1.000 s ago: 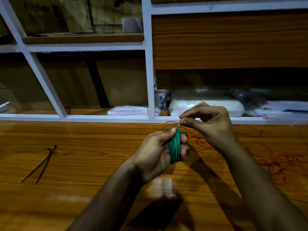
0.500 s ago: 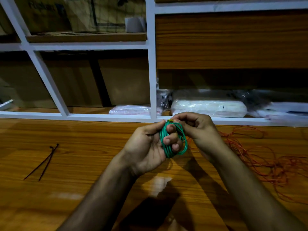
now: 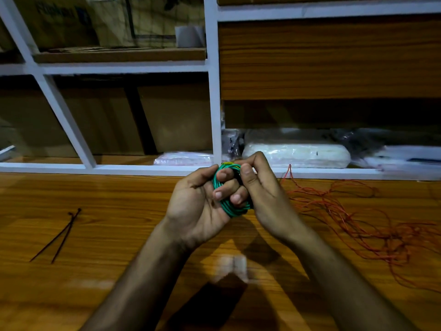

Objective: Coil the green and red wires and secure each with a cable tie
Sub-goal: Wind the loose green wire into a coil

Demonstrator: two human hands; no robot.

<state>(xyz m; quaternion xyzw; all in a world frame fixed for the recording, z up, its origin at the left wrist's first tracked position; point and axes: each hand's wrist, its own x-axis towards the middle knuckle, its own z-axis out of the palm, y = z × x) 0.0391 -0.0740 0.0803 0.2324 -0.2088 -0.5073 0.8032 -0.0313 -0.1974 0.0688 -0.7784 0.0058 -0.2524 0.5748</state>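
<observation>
A coil of green wire (image 3: 229, 209) is wound round the curled fingers of my left hand (image 3: 200, 206), held above the wooden table (image 3: 119, 235). My right hand (image 3: 265, 194) is pressed against the coil from the right, its thumb and fingers pinching the top of the loops. The red wire (image 3: 346, 220) lies loose and tangled on the table to the right of my hands. Two dark cable ties (image 3: 58, 235) lie crossed on the table at the left.
A white-framed shelf unit (image 3: 213, 91) stands along the table's far edge. It holds cardboard boxes (image 3: 176, 120) on the left and plastic-wrapped packets (image 3: 296, 155) low on the right.
My right hand has come down from above the coil and closed in against it. Both hands have drawn together and lifted slightly toward the shelf.
</observation>
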